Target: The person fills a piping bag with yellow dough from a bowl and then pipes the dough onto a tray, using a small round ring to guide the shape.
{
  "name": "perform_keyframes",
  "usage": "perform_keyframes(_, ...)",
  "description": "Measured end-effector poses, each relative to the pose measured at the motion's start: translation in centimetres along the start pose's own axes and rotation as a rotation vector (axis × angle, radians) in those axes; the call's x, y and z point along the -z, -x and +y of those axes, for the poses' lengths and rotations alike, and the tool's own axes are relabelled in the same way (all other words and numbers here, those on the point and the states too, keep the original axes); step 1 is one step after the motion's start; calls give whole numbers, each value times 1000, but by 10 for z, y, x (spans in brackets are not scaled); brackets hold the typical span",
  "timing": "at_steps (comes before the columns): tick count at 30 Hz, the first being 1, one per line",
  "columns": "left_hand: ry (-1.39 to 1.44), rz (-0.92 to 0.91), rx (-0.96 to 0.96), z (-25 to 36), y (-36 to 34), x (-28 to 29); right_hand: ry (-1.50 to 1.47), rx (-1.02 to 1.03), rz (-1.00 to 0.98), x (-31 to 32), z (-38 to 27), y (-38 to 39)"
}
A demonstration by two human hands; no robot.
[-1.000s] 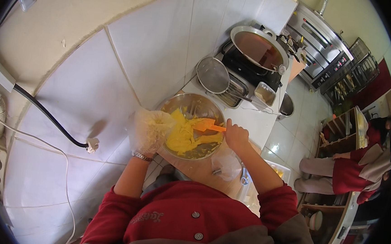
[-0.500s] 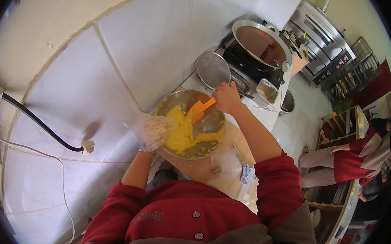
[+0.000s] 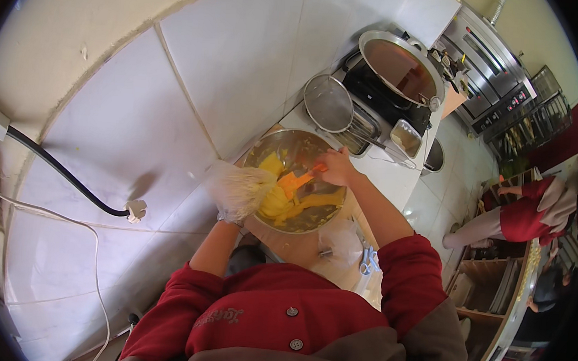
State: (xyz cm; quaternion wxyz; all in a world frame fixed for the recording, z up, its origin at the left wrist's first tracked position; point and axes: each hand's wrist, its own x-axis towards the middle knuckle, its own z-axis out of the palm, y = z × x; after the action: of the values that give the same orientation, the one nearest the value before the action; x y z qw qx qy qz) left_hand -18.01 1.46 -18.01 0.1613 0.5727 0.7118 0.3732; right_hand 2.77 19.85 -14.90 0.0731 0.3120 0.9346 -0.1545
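Observation:
A metal mixing bowl (image 3: 326, 220) holds thick yellow cream (image 3: 275, 203), with streaks of it smeared on the inner wall. My right hand (image 3: 338, 168) grips the handle of an orange spatula (image 3: 293, 183), whose blade lies in the cream. At the bowl's left rim, my left hand (image 3: 237, 197) is wrapped in a clear, crumpled plastic bag (image 3: 230, 183), its fingers blurred under the film. The bag's open side is turned toward the cream.
Behind the bowl lie a round sieve (image 3: 328, 103) and a whisk (image 3: 379, 144), near a small tub (image 3: 406, 136). A wide pan of dark liquid (image 3: 400, 71) stands on a black cooker. Blue scissors (image 3: 369, 260) lie right of the bowl. A co-worker (image 3: 524, 214) stands farther right.
My right hand has lowered toward the bowl, and the spatula has moved deeper into the cream. My left hand stays at the rim with the bag. The co-worker has shifted.

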Motion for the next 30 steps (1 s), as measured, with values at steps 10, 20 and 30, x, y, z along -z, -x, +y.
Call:
perform_keyframes(10, 657, 109, -175, 57, -35, 46, -415, -213, 187, -13, 48, 47)
perform_keyframes(20, -95, -131, -133, 94, -52, 32, -490, -369, 519, 89, 62, 116)
perform_keyframes(30, 207, 25, -150, 139, -53, 27, -652, -287, 747, 103, 1, 106)
